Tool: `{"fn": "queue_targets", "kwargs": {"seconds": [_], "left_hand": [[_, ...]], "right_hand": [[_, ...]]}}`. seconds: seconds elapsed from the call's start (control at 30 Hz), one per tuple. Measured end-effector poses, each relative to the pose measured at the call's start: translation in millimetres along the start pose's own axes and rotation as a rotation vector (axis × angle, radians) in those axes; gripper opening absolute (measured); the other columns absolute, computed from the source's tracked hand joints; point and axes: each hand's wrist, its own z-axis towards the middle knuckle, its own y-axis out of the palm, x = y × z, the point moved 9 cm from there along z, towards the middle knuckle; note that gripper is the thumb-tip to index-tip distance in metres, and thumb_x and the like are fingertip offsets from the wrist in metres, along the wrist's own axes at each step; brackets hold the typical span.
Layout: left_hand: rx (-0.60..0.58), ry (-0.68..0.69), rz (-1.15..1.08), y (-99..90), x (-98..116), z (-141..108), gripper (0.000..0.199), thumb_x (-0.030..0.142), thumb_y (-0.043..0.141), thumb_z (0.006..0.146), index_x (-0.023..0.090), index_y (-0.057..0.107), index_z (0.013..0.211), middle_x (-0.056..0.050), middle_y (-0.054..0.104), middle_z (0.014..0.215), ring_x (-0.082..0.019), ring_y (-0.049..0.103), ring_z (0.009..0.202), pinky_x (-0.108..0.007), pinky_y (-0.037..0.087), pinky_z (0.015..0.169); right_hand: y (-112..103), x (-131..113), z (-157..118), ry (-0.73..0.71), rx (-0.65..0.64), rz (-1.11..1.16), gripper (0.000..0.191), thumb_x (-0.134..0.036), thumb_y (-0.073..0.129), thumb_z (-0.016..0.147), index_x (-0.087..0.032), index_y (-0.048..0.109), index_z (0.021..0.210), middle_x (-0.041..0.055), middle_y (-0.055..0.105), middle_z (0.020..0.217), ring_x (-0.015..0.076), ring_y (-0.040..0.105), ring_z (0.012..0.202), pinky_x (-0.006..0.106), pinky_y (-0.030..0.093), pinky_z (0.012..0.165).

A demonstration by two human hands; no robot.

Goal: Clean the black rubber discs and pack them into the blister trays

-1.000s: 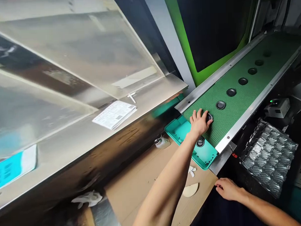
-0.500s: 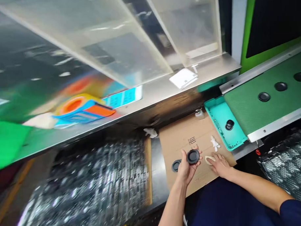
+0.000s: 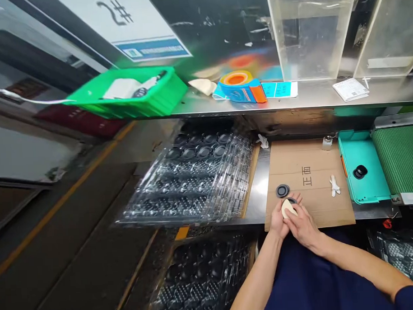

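My left hand (image 3: 278, 221) holds a round black rubber-like part (image 3: 292, 200), mostly covered by what lies over it. In my right hand (image 3: 304, 225) is a cream sponge pad (image 3: 288, 209), pressed against that part. Both hands meet over the near edge of a cardboard sheet (image 3: 316, 205). Just beyond my left hand, another round black part (image 3: 282, 190) lies flat on the cardboard. A white crumpled scrap (image 3: 334, 186) rests farther right on the sheet.
A teal tray (image 3: 365, 190) with black parts inside stands right of the cardboard, beside a green conveyor belt (image 3: 401, 159). A small bottle (image 3: 327, 142) is at the back. Stacked clear blister trays (image 3: 194, 182) lie left. Above runs a metal shelf (image 3: 313, 101) with a green bin (image 3: 150, 98).
The view has swung left. My right hand has lifted the sponge pad off the cardboard and brought it onto the black part in my left hand.
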Motion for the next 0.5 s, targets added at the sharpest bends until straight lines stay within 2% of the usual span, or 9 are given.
{"fn": "queue_targets", "kwargs": {"seconds": [0.13, 0.27, 0.37, 0.5], "left_hand": [[0.009, 0.059, -0.009, 2.6, -1, 3, 0.04, 0.028, 0.046, 0.099, 0.012, 0.061, 0.132, -0.013, 0.065, 0.133, -0.023, 0.054, 0.134, -0.039, 0.038, 0.118], [-0.045, 0.027, 0.012, 8.8, -5, 3, 0.04, 0.034, 0.042, 0.102, 0.014, 0.064, 0.129, -0.012, 0.06, 0.141, -0.025, 0.051, 0.137, -0.043, 0.039, 0.117], [-0.02, 0.057, 0.02, 5.6, -2, 2, 0.037, 0.032, 0.042, 0.102, 0.014, 0.067, 0.122, -0.012, 0.061, 0.139, -0.024, 0.049, 0.139, -0.039, 0.039, 0.118], [-0.037, 0.008, 0.032, 3.2, -7, 4, 0.042, 0.037, 0.042, 0.103, 0.012, 0.065, 0.126, -0.014, 0.064, 0.135, -0.026, 0.051, 0.137, -0.044, 0.039, 0.118]], "right_hand": [[-6, 21, 10, 0.199, 0.014, -0.122, 0.041, -0.032, 0.04, 0.105, -0.017, 0.06, 0.137, 0.0168, 0.05, 0.141, 0.0293, 0.047, 0.124, 0.046, 0.044, 0.106], [-2, 13, 10, 0.105, 0.0, -0.155, 0.041, -0.034, 0.041, 0.103, -0.02, 0.059, 0.138, 0.0152, 0.047, 0.145, 0.0304, 0.045, 0.126, 0.048, 0.045, 0.105], [-3, 21, 5, 0.22, 0.022, -0.176, 0.039, -0.03, 0.039, 0.104, -0.019, 0.059, 0.135, 0.0158, 0.053, 0.137, 0.0285, 0.048, 0.119, 0.047, 0.046, 0.102], [-3, 15, 7, 0.099, -0.021, -0.139, 0.037, -0.033, 0.046, 0.101, -0.022, 0.058, 0.134, 0.0136, 0.049, 0.141, 0.0293, 0.047, 0.117, 0.047, 0.046, 0.101]]}}
